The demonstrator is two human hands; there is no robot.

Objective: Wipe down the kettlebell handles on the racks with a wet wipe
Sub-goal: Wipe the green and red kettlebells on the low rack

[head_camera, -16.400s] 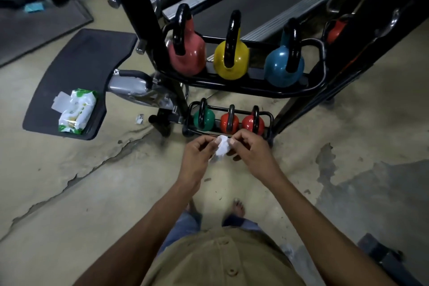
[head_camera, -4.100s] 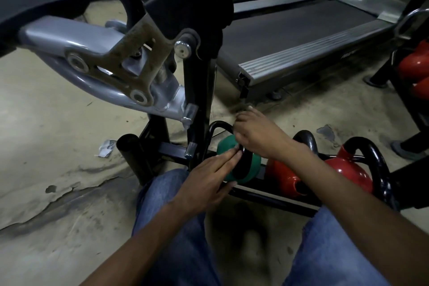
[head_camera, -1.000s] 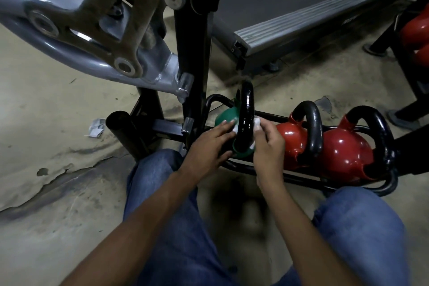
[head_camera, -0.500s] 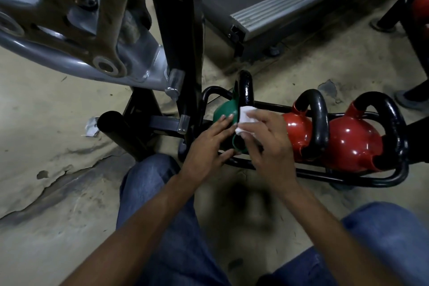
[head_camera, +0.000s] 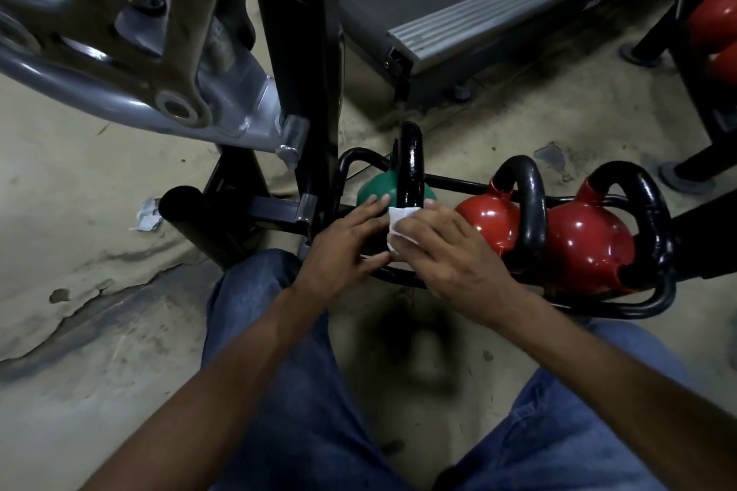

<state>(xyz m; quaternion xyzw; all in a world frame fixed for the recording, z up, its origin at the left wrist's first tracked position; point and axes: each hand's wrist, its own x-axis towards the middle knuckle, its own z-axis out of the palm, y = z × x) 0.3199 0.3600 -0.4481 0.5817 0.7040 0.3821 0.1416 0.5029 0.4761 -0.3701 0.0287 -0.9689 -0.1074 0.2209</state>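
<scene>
Cracked floor, low rack mid-frame. Your right hand grips the wet wipe at the handle of the green kettlebell; left hand rests straight-fingered on its body.

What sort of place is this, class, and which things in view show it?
Most likely a gym: kettlebells sit in a low black rack, a treadmill stands behind it, and a grey machine frame is at upper left.
</scene>
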